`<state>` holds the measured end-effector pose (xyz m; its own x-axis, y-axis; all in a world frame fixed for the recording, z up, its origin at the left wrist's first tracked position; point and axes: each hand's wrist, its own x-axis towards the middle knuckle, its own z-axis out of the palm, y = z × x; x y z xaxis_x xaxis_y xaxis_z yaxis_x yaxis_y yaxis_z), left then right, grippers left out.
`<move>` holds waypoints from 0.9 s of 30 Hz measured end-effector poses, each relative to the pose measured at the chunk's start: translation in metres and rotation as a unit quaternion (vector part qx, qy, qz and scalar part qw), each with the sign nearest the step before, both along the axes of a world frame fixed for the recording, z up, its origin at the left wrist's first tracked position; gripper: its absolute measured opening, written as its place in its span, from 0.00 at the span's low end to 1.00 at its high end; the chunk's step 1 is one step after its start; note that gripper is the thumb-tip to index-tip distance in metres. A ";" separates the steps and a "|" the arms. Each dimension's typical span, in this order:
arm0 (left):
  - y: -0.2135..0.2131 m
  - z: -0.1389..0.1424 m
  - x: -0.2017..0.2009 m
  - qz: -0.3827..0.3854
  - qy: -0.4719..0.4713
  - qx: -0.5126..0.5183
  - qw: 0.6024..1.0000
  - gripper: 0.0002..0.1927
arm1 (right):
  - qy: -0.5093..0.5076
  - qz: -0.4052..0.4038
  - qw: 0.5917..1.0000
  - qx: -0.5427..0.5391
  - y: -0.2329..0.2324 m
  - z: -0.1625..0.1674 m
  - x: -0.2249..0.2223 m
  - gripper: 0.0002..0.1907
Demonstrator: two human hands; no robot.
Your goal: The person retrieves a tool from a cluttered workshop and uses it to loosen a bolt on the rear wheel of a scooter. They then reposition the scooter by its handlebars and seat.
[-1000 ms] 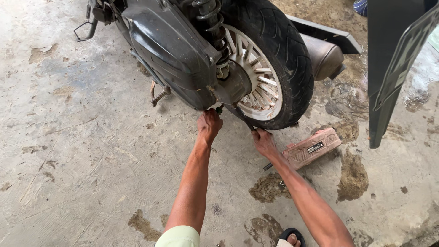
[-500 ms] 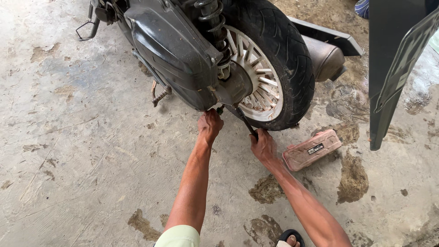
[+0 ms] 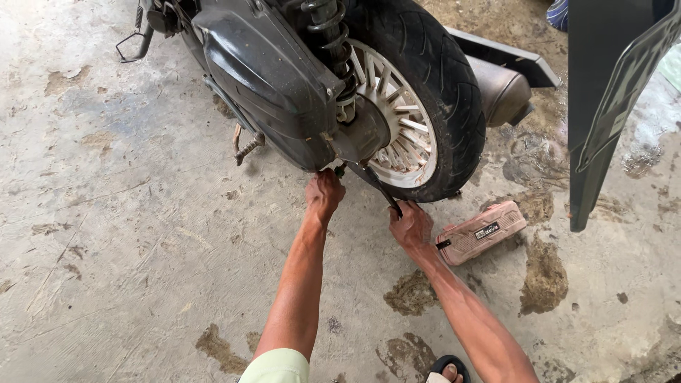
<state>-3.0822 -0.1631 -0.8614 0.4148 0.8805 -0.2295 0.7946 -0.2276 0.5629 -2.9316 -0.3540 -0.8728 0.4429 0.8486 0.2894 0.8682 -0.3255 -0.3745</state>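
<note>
A scooter's rear end fills the top of the head view: black engine cover point(image 3: 266, 78), silver spoked wheel point(image 3: 397, 120) in a black tyre point(image 3: 443, 78). My left hand point(image 3: 324, 193) is closed under the bottom edge of the engine cover, right where a dark wrench point(image 3: 372, 183) meets it. My right hand point(image 3: 410, 225) grips the lower end of that wrench's handle, just below the wheel. What the wrench head sits on is hidden by my left hand.
A pink closed tool case point(image 3: 481, 231) lies on the stained concrete floor right of my right hand. The exhaust muffler point(image 3: 500, 89) sits behind the tyre. A dark panel point(image 3: 603, 106) hangs at the right. My sandalled foot point(image 3: 447, 370) is at the bottom edge.
My right hand has swung the wrench handle a little left and down, away from the tool case. My left hand has stayed under the engine cover.
</note>
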 end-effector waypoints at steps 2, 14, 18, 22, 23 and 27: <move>0.000 0.000 0.000 0.005 -0.003 0.010 1.000 0.15 | 0.043 -0.004 0.999 -0.030 0.000 0.000 0.001 0.11; -0.002 -0.004 -0.002 0.001 0.005 -0.001 1.000 0.14 | 0.124 0.062 0.986 -0.088 -0.007 0.001 0.015 0.19; -0.001 -0.004 -0.003 0.005 -0.006 0.024 1.000 0.14 | -0.060 0.058 0.996 0.023 -0.014 -0.002 0.011 0.19; 0.000 -0.003 -0.002 0.006 0.010 -0.024 1.000 0.14 | 0.119 0.027 0.992 -0.017 -0.014 -0.005 0.007 0.17; 0.000 -0.004 -0.002 0.008 0.009 -0.021 1.000 0.14 | 0.163 0.026 0.986 -0.020 -0.013 -0.006 0.006 0.17; -0.001 -0.006 -0.002 0.010 0.002 -0.005 1.000 0.13 | 0.143 0.053 0.988 -0.008 -0.011 -0.007 0.008 0.11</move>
